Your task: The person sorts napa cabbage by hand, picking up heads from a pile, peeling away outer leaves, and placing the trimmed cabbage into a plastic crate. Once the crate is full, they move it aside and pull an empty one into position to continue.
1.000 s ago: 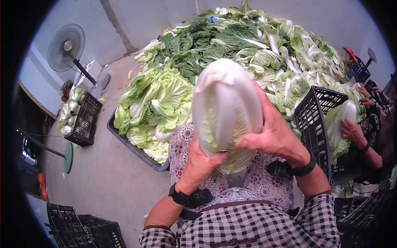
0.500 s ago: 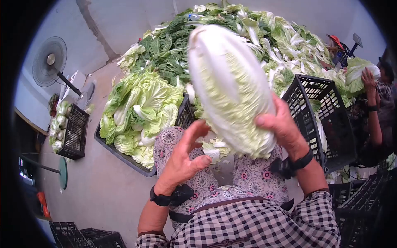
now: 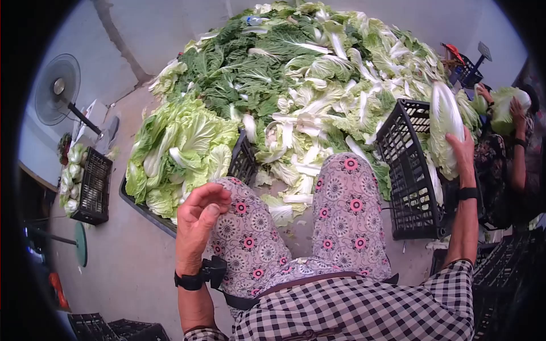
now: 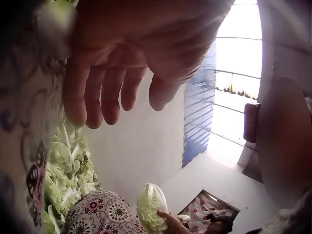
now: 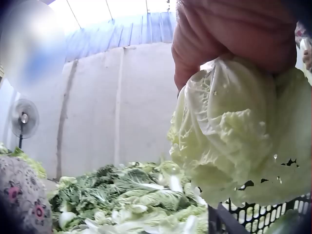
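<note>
At the right of the head view, my right hand [image 3: 463, 152] grips a trimmed napa cabbage [image 3: 443, 128] by its leafy end. The cabbage stands nearly upright over a black plastic crate [image 3: 405, 170], white base uppermost. Up close in the right wrist view, fingers wrap the pale, crinkled leaves [image 5: 234, 131], with the crate's slotted rim [image 5: 258, 214] underneath. My left hand [image 3: 199, 219] hovers by the left knee, fingers loosely bent and holding nothing. The left wrist view shows the same relaxed hand [image 4: 146, 44] with its fingers hanging apart from the thumb.
A big heap of cabbage leaves [image 3: 307, 108] spreads ahead. Left of my knees stands a crate full of loose leaves [image 3: 182, 153]. Farther left are a crate of cabbages [image 3: 94, 184] and a fan [image 3: 58, 85]. Another person [image 3: 517, 136] handles a cabbage at far right.
The left hand has let go of the cabbage and drawn back to the left knee. My right hand has carried the cabbage from before my lap rightward to the black crate.
</note>
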Tool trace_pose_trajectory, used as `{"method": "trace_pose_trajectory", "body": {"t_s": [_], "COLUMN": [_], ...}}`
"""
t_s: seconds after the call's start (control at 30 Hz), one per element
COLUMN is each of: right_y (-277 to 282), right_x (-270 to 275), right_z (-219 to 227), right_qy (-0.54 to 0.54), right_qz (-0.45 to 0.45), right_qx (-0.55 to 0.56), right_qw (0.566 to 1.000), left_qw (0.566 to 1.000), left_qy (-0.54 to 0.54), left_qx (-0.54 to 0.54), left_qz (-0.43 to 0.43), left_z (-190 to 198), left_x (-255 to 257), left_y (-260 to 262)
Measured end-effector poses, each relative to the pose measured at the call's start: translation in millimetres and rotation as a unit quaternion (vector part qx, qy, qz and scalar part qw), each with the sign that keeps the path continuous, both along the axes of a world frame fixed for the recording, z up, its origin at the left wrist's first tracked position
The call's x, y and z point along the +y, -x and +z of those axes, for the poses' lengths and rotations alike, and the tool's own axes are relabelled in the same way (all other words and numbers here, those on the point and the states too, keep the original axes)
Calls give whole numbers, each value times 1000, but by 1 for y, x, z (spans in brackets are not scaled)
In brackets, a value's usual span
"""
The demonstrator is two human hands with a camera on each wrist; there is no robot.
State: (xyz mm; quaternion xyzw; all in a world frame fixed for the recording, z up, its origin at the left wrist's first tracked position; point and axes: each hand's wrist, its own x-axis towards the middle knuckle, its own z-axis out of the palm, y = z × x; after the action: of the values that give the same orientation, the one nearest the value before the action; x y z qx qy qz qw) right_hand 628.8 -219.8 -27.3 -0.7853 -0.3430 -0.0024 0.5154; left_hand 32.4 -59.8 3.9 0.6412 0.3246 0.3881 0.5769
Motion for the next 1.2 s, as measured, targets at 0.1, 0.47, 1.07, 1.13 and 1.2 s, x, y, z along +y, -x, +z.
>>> {"method": "trace_pose_trajectory", "body": {"t_s": [0.1, 0.47, 1.07, 1.13, 1.2], "right_y": [-42, -60, 42, 51, 63], "right_x": [-13, -5, 44, 54, 63], "right_z": [-31, -122, 8, 11, 18], "right_qy": [62, 299, 204, 153, 140], "right_qz": [-4, 146, 157, 187, 203], "right_qx": [-49, 78, 74, 45, 44], "right_qw": [997, 940, 963, 969, 968], "left_qw": [999, 954, 777, 759, 739], "left_qy": [5, 2, -279, -294, -319], "left_qx": [25, 129, 378, 355, 369], "left_qz": [47, 271, 419, 461, 465], "left_z": [5, -15, -79, -63, -51], "left_x": [7, 57, 181, 195, 210], "left_y": [14, 123, 164, 171, 182]}}
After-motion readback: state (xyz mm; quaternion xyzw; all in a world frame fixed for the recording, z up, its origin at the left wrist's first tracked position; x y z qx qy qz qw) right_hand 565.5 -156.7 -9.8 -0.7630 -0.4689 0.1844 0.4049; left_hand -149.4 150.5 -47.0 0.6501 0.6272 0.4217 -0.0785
